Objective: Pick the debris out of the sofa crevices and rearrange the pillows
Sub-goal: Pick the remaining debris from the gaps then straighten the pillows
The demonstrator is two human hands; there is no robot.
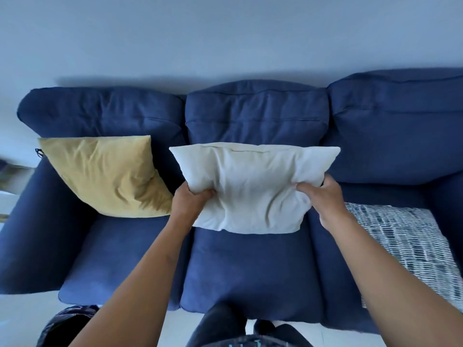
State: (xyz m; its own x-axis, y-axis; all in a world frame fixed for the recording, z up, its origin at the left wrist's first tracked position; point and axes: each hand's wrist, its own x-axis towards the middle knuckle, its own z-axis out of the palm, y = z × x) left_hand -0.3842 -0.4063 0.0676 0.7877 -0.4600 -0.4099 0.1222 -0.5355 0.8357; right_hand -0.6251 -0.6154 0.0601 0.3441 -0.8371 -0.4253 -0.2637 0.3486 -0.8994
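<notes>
- Fingers of left hand and right hand pinch white pillow at its side edges.
- Pillow's long axis runs sideways, just before sofa's middle back cushion.

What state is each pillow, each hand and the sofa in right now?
white pillow: held up over the middle seat, gripped at both lower sides
yellow pillow: leaning against the left back cushion, tilted
patterned pillow: lying flat on the right seat
left hand: fingers curled into the white pillow
right hand: fingers curled into the white pillow
sofa: no debris visible on the seats; crevices too dark to tell
</notes>
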